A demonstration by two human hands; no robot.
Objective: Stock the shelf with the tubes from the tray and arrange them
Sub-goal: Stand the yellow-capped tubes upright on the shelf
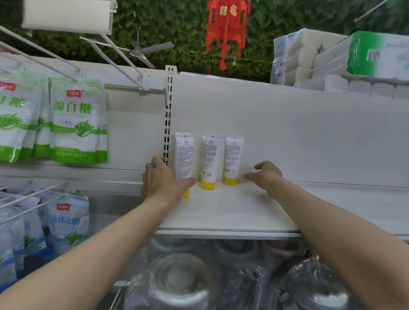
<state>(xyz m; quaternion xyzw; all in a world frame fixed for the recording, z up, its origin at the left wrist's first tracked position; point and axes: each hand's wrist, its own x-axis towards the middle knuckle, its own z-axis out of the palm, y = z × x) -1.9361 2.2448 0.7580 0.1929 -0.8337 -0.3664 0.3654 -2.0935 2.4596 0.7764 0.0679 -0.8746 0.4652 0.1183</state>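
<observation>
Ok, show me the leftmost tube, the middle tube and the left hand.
leftmost tube (184, 151): head view, white printed body above the thumb.
middle tube (210, 156): head view, middle of its white body.
left hand (165, 182): head view, back of the hand.

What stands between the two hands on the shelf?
Head view: the middle tube and right tube, upright, between the left hand, gripping the left tube, and the right hand.

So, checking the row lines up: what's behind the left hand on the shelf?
The leftmost tube, standing cap-down on the shelf. The left hand covers its lower label and most of its yellow cap; only a sliver of cap shows beneath the thumb.
</observation>
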